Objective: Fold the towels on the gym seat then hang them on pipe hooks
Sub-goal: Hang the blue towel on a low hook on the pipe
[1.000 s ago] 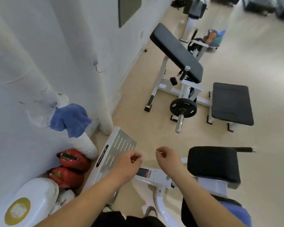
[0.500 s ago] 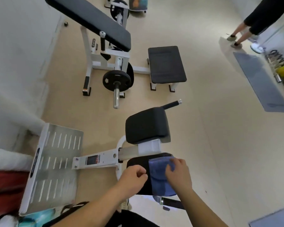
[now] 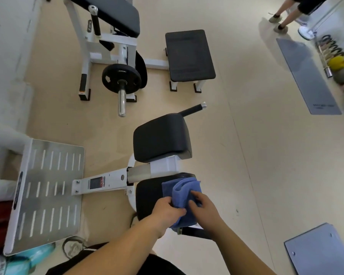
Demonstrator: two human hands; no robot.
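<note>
A blue towel (image 3: 182, 192) lies bunched on the black gym seat (image 3: 148, 197) just below me. My left hand (image 3: 166, 210) grips the towel's near left edge. My right hand (image 3: 204, 208) holds its right side, fingers curled into the cloth. The towel's far part is lifted and rolled over itself. The pipe and its hooks are out of view.
A second black pad (image 3: 162, 136) stands just beyond the seat. A slotted metal footplate (image 3: 48, 193) lies at the left. Farther off stand a bench machine with a weight plate (image 3: 121, 78) and a black stool pad (image 3: 189, 54). A person's legs (image 3: 282, 18) show at the top right, and grey mats (image 3: 308, 76) lie at the right.
My view has swung right, away from the wall pipe with its hung blue towel, down to the seat. Both hands, empty a second ago, have taken hold of the towel on the seat.
</note>
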